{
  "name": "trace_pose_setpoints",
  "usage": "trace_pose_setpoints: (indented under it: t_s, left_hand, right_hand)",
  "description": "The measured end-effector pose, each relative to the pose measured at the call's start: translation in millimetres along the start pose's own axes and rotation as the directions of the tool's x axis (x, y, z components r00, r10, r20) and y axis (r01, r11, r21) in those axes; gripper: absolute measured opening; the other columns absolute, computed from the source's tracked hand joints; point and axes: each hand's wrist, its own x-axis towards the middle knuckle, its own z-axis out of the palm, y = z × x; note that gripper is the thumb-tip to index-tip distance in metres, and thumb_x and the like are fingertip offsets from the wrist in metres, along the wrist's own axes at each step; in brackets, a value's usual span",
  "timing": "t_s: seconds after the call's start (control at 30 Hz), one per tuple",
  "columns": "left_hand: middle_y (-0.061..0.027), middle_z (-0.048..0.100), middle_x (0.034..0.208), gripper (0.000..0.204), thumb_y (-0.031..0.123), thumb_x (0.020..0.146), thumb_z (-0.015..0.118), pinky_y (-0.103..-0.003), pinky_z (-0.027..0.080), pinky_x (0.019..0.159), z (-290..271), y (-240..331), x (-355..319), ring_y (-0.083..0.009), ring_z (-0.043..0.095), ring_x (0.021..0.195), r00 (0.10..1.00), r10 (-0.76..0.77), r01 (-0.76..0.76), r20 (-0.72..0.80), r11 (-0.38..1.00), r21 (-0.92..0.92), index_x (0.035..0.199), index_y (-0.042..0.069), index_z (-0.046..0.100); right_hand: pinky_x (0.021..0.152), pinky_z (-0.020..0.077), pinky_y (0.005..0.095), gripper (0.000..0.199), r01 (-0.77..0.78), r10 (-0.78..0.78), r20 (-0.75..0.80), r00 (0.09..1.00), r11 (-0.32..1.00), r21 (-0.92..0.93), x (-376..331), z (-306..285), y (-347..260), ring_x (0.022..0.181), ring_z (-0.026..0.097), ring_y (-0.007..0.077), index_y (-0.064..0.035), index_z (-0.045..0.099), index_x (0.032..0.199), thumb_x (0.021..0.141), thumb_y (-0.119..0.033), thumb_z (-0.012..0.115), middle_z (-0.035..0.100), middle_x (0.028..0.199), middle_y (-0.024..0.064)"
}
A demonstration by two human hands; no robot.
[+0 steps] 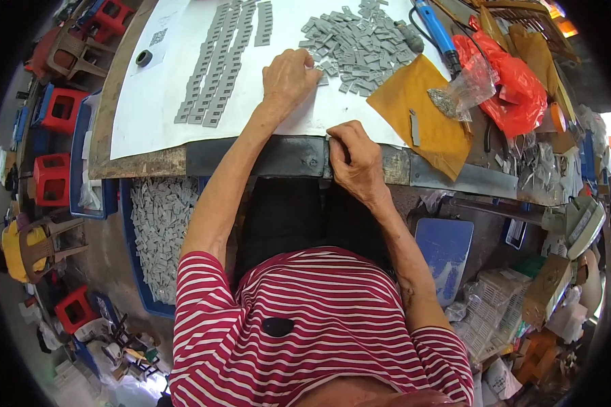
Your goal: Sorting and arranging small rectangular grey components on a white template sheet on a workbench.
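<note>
My left hand (288, 80) rests over the white sheet (149, 112), its fingers curled down between the rows of small grey pieces (214, 68) and a loose heap of the same flat grey pieces (360, 47). What its fingertips hold, if anything, is hidden beneath the hand. A few loose pieces lie just right of it. My right hand (358, 163) is curled at the table's front edge, fingers bent in toward the thumb. Whatever may be inside its grip cannot be made out. The rows run lengthwise away from me, pieces set edge to edge.
A brown envelope-like sheet (431, 102), a blue tool with a cord (436, 30) and a red plastic bag (516, 95) lie on the right. A black ring (143, 58) sits far left. Below the table, a blue crate (130, 247) holds many grey pieces.
</note>
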Motion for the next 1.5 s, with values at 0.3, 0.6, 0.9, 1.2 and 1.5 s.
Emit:
trace_pose_setpoints:
  t_s: [0.3,0.6,0.9,1.2,1.5]
  left_hand:
    - [-0.0089,0.061,0.076,0.011,0.014,0.068,0.058,-0.040,0.045,0.067,10.8,-1.3,-2.2,-0.0274,0.058,0.076,0.996,0.057,-0.068,-0.068,0.982,-0.176,0.076,0.006,0.059]
    - [-0.0098,0.061,0.078,0.014,0.012,0.072,0.062,-0.034,0.044,0.069,-11.9,5.5,-25.7,-0.0225,0.055,0.074,0.988,0.086,-0.126,-0.132,0.936,-0.329,0.079,0.000,0.059]
    - [-0.0083,0.060,0.073,0.011,0.008,0.084,0.055,-0.024,0.045,0.060,-29.3,28.8,-85.8,-0.0110,0.055,0.065,0.994,-0.109,0.069,-0.017,0.734,-0.676,0.088,-0.002,0.051]
    - [-0.0062,0.060,0.071,0.008,0.005,0.085,0.053,-0.021,0.044,0.058,-24.4,24.2,-93.4,-0.0089,0.054,0.062,0.994,-0.106,0.063,-0.016,0.700,-0.711,0.089,0.000,0.051]
    - [-0.0061,0.060,0.071,0.008,0.005,0.084,0.054,-0.022,0.044,0.059,-25.9,25.5,-94.8,-0.0093,0.055,0.064,0.993,-0.114,0.068,-0.017,0.696,-0.715,0.089,0.000,0.052]
  right_hand:
    - [0.054,0.0450,0.0379,0.018,0.154,-0.153,0.012,0.988,0.986,-0.072,-3.8,-0.5,3.7,0.063,0.055,0.0328,-0.0007,0.051,0.086,0.070,0.006,0.055,0.049,0.079,0.0135]
    - [0.053,0.0407,0.0245,0.007,-0.099,0.090,-0.085,0.992,0.990,-0.098,7.9,-61.2,6.0,0.059,0.052,0.0125,-0.0005,0.058,0.085,0.079,-0.002,0.055,0.055,0.073,0.0073]
    - [0.062,0.0462,0.0308,0.018,-0.253,0.334,0.131,0.934,0.872,-0.418,35.3,-123.6,80.8,0.067,0.060,0.0219,0.0042,0.059,0.082,0.079,-0.013,0.054,0.060,0.072,0.0155]
    - [0.064,0.0449,0.0328,0.018,-0.189,0.310,0.198,0.930,0.865,-0.465,40.6,-122.7,82.8,0.068,0.058,0.0260,0.0048,0.057,0.079,0.078,-0.013,0.056,0.059,0.072,0.0165]
    - [0.066,0.0455,0.0358,0.018,-0.138,0.306,0.240,0.921,0.834,-0.534,42.3,-121.5,90.1,0.073,0.059,0.0304,0.0029,0.057,0.081,0.078,-0.015,0.056,0.060,0.076,0.0176]
